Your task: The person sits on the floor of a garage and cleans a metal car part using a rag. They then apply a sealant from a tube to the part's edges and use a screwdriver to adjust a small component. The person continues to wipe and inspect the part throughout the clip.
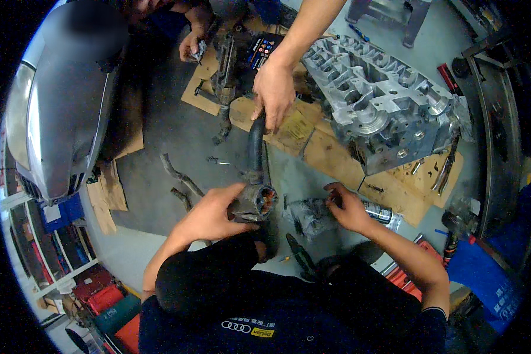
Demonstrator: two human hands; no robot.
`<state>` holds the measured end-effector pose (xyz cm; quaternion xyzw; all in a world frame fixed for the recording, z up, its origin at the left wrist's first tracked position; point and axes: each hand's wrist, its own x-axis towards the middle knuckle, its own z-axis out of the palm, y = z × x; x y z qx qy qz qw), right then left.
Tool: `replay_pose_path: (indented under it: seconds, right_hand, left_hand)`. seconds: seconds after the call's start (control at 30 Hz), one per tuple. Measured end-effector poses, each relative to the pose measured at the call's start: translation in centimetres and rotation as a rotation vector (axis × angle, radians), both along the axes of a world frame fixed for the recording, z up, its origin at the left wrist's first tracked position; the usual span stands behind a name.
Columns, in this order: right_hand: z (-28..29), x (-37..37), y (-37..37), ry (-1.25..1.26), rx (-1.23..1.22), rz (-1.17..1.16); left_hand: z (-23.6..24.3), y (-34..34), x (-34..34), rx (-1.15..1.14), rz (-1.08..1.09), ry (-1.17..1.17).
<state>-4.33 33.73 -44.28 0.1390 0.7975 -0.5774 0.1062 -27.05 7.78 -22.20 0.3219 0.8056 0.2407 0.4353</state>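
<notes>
A person's left hand (215, 209), spread in a wide C, cups the near end of a dark, hose-fed housing (249, 203) above the workshop floor, while the right hand (345, 211), loosely curled and apparently empty, hovers by a crumpled clear plastic bag (312, 213). From the far side a co-worker's hand (274, 91) closes on the upper end of the thick black hose (255, 147) that runs down to the housing. With just these two hands seen on it, the part could twist or drop if either grip slackened or the two pulled unevenly, and grit could enter the uncovered mouth if it tipped against the floor. The housing looks grimy and roughly round, its open end facing right and stained rust-orange within (what lies deeper is too dark to tell). Below the bag lie green-handled pliers (301, 253); beyond it, a spray can (377, 212). Farther out, a bare silver engine casting (383, 100) rests on flattened cardboard (330, 160), two bent pipes (180, 171) lie to the left, and a second co-worker's hand (190, 47) holds something small near the top edge
</notes>
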Motion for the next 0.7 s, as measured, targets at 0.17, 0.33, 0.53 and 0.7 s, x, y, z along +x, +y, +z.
replay_pose_path:
  seconds: [0.17, 0.33, 0.53, 0.7]
  right_hand:
    - [0.4, -0.3, -0.2, -0.034, -0.024, -0.008]
    - [0.6, -0.4, 0.1, 0.001, 0.005, 0.001]
    - [0.8, -0.2, 0.3, 0.01, -0.045, -0.022]
    - [0.0, 0.6, 0.5, 0.04, -0.004, -0.033]
  left_hand:
    - [-1.9, 0.4, 0.8, 0.115, -0.079, -0.058]
    - [-3.8, 2.7, 1.6, 0.041, -0.02, -0.162]
    - [-6.8, 3.3, 2.9, 0.217, 0.124, -0.425]
    - [-7.6, 4.2, 3.3, 0.245, 0.172, -0.537]
